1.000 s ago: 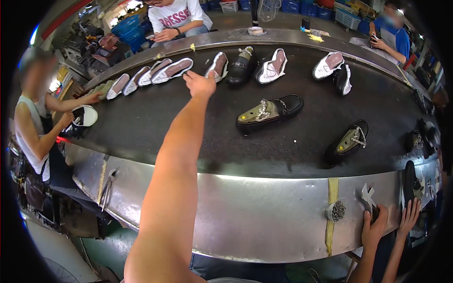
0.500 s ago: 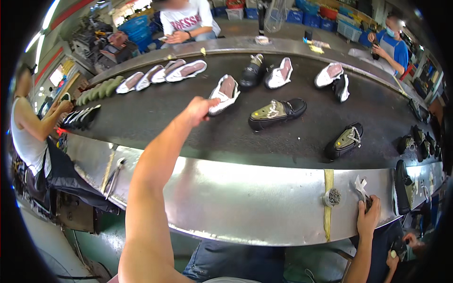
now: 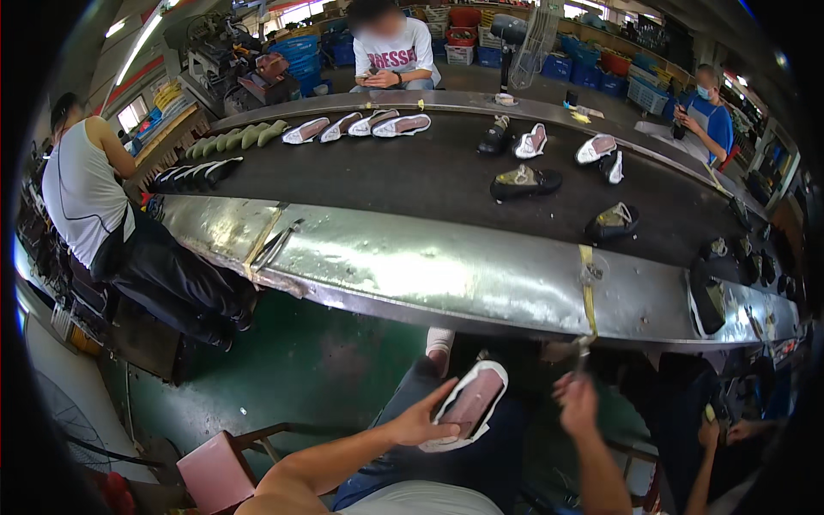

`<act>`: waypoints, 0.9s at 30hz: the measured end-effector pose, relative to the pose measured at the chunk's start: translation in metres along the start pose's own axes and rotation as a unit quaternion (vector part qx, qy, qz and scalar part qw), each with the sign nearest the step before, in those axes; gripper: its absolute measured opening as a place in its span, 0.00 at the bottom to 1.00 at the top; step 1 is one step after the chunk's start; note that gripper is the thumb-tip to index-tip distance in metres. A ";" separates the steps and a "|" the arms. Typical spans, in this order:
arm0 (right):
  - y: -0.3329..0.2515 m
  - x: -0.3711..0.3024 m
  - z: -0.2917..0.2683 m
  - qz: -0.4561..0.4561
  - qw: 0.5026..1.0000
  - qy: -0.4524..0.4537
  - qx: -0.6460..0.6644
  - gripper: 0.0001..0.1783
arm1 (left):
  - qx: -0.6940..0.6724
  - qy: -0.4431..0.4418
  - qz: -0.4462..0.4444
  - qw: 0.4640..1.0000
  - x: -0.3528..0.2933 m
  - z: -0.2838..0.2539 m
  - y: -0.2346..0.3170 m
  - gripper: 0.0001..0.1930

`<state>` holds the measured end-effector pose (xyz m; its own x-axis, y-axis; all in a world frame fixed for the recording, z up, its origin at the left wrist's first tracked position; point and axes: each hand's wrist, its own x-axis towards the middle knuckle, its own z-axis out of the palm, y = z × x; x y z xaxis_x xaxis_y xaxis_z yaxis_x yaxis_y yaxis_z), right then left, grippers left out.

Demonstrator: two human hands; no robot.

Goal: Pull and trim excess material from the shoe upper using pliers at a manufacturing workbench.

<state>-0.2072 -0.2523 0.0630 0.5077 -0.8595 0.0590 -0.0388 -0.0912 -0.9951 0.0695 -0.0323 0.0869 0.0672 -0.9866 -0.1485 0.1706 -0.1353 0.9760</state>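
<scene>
Over my lap, my left hand (image 3: pixel 427 419) grips a shoe (image 3: pixel 477 396) with a white edge and a pinkish inner face turned up. The thumb presses on its near end. To the right, apart from the shoe, my right hand (image 3: pixel 577 403) is raised with its fingers closed around a hand tool with a metal head (image 3: pixel 584 343). Motion smears this hand and tool, so I cannot make out the tool's exact kind. On the dark belt beyond stand black shoes with olive tops (image 3: pixel 525 182) and several white-edged shoes (image 3: pixel 402 125).
The metal bench edge (image 3: pixel 481 287) runs between me and the belt, with a small clear tub (image 3: pixel 591 273) and a pair of slim metal tools (image 3: pixel 279 245) on it. A pink stool (image 3: pixel 216 470) stands at lower left. Co-workers sit or stand left, across and right.
My left hand has brought a white-edged shoe from the belt back over my lap. My right hand has lifted the tool off the bench and moved left. The view has shifted.
</scene>
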 end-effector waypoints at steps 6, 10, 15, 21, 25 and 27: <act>0.042 -0.092 0.070 0.156 0.959 -0.054 -0.230 0.31 | 0.320 -0.077 -0.129 0.935 -0.017 0.030 -0.095 0.38; 0.034 -0.079 0.054 0.132 0.951 -0.103 -0.261 0.25 | 0.402 -0.065 -0.080 0.910 -0.011 0.044 -0.078 0.31; 0.026 -0.077 0.052 -0.011 0.971 -0.094 -0.220 0.21 | 0.276 -0.250 -0.153 0.915 0.003 0.019 -0.053 0.27; 0.005 -0.061 0.053 -0.009 0.933 -0.184 -0.309 0.18 | 0.272 -0.008 -0.017 0.962 0.029 0.064 -0.088 0.36; -0.013 -0.040 0.059 -0.050 0.911 -0.219 -0.345 0.16 | 0.223 0.011 -0.038 0.974 0.048 0.058 -0.085 0.38; -0.012 -0.034 0.061 -0.005 0.929 -0.192 -0.316 0.16 | 0.194 0.035 -0.020 0.980 0.044 0.058 -0.086 0.35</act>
<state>-0.1711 -0.1913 0.0680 0.7761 -0.6248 -0.0854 -0.4684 -0.4805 -0.7415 0.0006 -0.0697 0.0060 0.1380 -0.9730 -0.1850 -0.2116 -0.2114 0.9542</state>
